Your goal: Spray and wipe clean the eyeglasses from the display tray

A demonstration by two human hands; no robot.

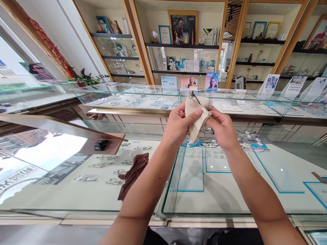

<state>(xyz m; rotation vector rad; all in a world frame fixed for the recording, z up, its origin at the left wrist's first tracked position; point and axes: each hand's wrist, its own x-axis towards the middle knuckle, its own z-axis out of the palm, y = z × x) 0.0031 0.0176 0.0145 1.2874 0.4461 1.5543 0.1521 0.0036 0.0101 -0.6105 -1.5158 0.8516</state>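
Note:
A cream cleaning cloth [196, 124] with zigzag edges is bunched between my two hands above the glass counter. My left hand [178, 123] is closed on it, the thumb pressed flat over the front fold. From the other side, my right hand [222, 127] pinches the cloth's edge with its fingers. A thin dark piece like a glasses temple [194, 96] pokes out of the top; whatever else the folds wrap is hidden. Below and behind my hands, several pairs of eyeglasses [209, 143] lie on the counter.
A brown cloth [134, 175] lies on the left glass counter, near a wooden-framed mirror [84, 136] with a small black box. Blue-edged panels [190, 170] show through the right glass top. Farther back stands a glass display case [138, 102] with eyewear and upright cards.

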